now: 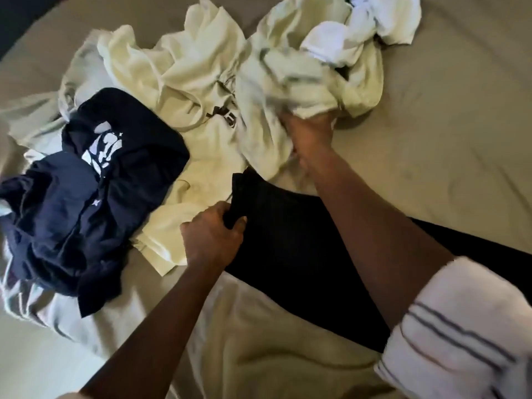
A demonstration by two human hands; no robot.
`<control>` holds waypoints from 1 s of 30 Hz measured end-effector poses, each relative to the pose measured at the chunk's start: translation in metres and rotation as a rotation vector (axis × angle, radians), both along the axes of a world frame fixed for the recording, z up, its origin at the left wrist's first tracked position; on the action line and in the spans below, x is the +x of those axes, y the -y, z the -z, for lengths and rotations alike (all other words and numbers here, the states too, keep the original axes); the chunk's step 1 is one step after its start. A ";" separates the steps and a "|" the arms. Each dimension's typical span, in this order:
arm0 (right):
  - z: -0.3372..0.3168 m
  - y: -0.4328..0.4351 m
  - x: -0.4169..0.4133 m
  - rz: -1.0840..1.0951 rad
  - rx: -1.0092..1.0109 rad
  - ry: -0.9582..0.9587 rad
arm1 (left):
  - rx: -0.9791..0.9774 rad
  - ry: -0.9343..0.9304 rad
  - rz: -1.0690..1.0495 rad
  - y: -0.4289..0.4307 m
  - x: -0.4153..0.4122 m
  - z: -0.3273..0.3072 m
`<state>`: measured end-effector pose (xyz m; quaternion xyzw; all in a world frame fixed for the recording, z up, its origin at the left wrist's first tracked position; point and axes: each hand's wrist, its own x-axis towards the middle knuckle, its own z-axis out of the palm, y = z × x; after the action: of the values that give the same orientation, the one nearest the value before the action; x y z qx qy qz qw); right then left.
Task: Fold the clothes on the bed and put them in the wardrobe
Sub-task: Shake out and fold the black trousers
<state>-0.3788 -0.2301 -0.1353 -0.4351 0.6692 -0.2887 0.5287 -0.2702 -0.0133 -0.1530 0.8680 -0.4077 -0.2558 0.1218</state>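
A black garment lies flat across the bed in front of me. My left hand grips its upper left corner. My right hand reaches further out and grips a pale green garment, which is blurred and bunched above the black one. A cream hoodie with dark lettering sprawls at the centre back. A navy shirt with a white print is crumpled at the left. White clothes lie heaped at the back right.
The bed has a taupe sheet, bare at the right. A light blanket is rumpled along the near edge. The bed's dark edge shows at the top left corner. The wardrobe is out of view.
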 end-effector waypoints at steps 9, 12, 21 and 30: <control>-0.014 -0.021 0.044 -0.299 -0.090 -0.183 | -0.077 0.142 0.328 -0.031 0.067 0.028; 0.009 -0.068 0.013 -0.501 -0.139 -0.361 | -0.097 0.085 0.530 -0.013 0.110 0.047; 0.020 -0.087 0.011 -0.602 -0.344 -0.442 | -0.083 0.206 0.029 0.041 0.107 -0.012; 0.021 -0.089 -0.001 -0.593 -0.295 -0.346 | -0.251 -0.197 -0.009 -0.055 -0.002 0.019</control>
<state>-0.3800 -0.1414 -0.1559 -0.7241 0.5446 -0.1385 0.3999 -0.2724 0.0421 -0.1722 0.8186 -0.4186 -0.2862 0.2697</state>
